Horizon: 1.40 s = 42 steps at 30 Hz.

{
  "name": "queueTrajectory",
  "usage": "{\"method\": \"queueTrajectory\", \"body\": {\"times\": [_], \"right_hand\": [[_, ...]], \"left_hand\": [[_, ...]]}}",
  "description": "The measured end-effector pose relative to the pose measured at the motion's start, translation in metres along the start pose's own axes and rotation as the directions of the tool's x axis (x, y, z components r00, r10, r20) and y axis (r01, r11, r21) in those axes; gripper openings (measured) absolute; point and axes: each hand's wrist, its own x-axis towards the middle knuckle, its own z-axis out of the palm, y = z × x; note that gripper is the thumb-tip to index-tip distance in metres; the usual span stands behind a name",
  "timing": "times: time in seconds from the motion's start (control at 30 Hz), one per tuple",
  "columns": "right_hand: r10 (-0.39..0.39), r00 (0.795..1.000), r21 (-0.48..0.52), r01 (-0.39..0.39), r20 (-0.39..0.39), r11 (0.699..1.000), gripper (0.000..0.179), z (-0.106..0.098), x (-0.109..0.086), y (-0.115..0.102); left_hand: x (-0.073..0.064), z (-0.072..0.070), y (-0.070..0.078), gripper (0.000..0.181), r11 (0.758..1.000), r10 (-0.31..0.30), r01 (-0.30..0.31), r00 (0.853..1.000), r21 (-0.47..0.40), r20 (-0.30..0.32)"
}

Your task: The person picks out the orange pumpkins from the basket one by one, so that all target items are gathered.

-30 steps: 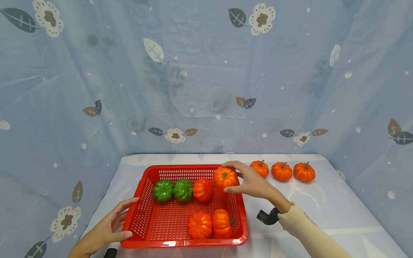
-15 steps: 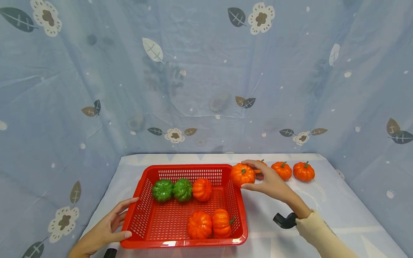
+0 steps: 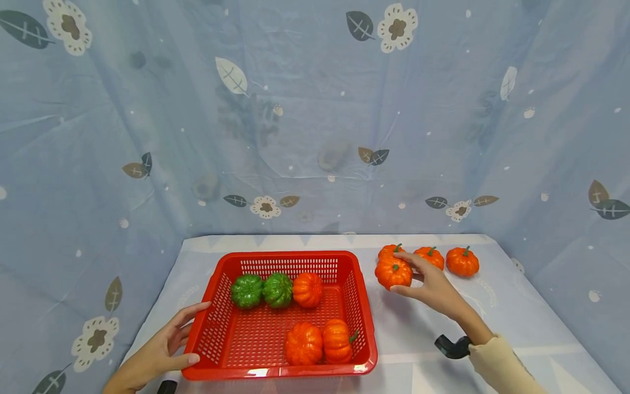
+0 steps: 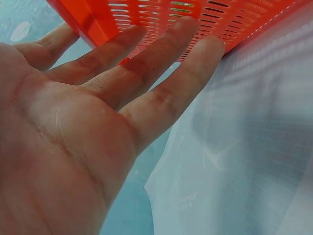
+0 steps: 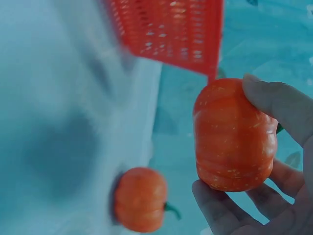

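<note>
My right hand (image 3: 430,284) grips an orange mini pumpkin (image 3: 393,272) between thumb and fingers, to the right of the red basket (image 3: 364,306). In the right wrist view this held pumpkin (image 5: 234,137) hangs above the tabletop, its green stem mostly behind the hand. My left hand (image 3: 164,347) lies against the basket's left side, fingers extended along its slotted wall, as the left wrist view shows those fingers (image 4: 166,98). Inside the basket are two green pumpkins, one (image 3: 248,291) beside the other (image 3: 278,290), with an orange pumpkin (image 3: 307,290) to their right. Two more orange pumpkins (image 3: 304,343) lie near the front right.
Along the table's back right stand three orange pumpkins: one (image 3: 390,251) partly behind the held pumpkin, one (image 3: 429,256) partly behind the right hand, and one (image 3: 462,262) farthest right. A patterned blue curtain (image 3: 305,137) surrounds the white table (image 3: 512,323).
My right hand has carried the orange pumpkin from over the basket's back right corner out past its right rim, over the table. The left hand and basket have stayed put.
</note>
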Motion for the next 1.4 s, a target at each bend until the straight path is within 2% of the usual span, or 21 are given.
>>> {"method": "queueTrajectory", "body": {"times": [0.37,0.7,1.17,1.4], "right_hand": [[0.115,0.993,-0.037,-0.115,-0.019,0.993,0.083,0.003,-0.009,0.035],[0.164,0.986,-0.032,-0.165,-0.031,0.986,0.085,0.01,-0.013,0.065],[0.203,0.979,0.001,-0.203,-0.027,0.979,0.086,0.015,-0.012,0.082],[0.162,0.987,-0.022,-0.162,-0.011,0.987,0.084,0.012,-0.012,0.078]], "left_hand": [[0.001,0.0,0.0,0.079,1.0,-0.007,0.007,1.0,0.001,0.011],[0.0,0.0,0.001,0.078,1.0,-0.025,0.025,1.0,0.009,0.0],[0.001,0.0,-0.001,0.079,1.0,0.01,-0.01,1.0,0.01,0.006],[0.0,0.001,-0.001,0.08,0.999,0.033,-0.033,0.999,0.012,0.013]]}}
